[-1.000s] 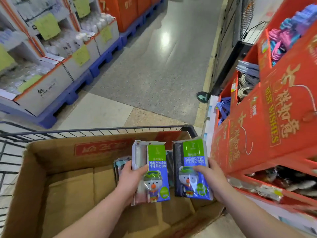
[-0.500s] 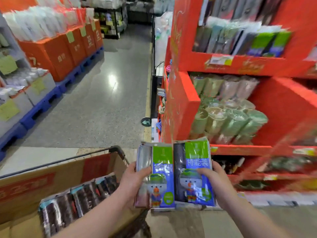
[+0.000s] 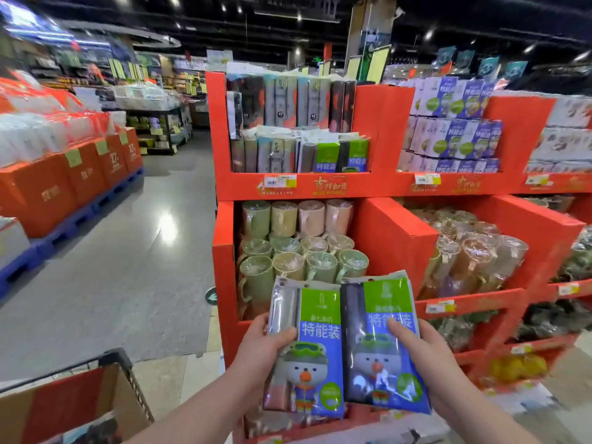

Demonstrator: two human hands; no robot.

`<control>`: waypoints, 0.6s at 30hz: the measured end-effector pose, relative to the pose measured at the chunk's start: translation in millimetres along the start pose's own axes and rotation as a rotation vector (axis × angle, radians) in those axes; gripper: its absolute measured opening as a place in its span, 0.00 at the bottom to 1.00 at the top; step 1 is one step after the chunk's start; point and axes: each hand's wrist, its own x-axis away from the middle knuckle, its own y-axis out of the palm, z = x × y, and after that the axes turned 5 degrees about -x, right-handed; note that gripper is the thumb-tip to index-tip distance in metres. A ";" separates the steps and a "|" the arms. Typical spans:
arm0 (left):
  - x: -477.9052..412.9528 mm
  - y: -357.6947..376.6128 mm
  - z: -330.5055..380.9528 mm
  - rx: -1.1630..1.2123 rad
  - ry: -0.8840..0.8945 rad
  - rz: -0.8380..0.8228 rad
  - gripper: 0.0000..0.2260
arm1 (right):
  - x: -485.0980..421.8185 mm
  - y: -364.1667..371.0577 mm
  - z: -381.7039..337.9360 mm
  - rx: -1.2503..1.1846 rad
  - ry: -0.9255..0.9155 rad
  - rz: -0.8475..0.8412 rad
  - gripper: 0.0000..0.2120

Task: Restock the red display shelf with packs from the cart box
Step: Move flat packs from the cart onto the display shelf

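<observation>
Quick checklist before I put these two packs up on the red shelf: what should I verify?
1. Left hand grips the left pack: ok.
2. Right hand grips the right pack: ok.
3. Both packs upright, labels facing you: ok.
4. Matching shelved packs spotted in the top compartment of the red display shelf: ok.
5. Free room in that compartment: cannot tell, the front row looks full.

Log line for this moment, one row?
left hand: holds left pack | right hand: holds right pack | both before red display shelf, not yet placed
</observation>
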 end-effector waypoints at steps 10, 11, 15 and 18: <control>-48.3 35.4 69.7 0.001 0.133 -0.062 0.14 | -52.2 -3.3 -63.6 -0.060 -0.117 -0.007 0.07; -56.4 39.7 75.9 0.002 0.147 -0.071 0.14 | -60.5 -4.2 -70.3 -0.053 -0.128 0.007 0.08; -93.2 53.0 104.3 0.022 0.203 -0.107 0.11 | -99.6 -1.0 -103.1 -0.004 -0.194 0.009 0.09; -122.9 54.7 132.0 0.044 0.248 -0.111 0.11 | -134.0 17.8 -131.6 -0.010 -0.256 -0.023 0.10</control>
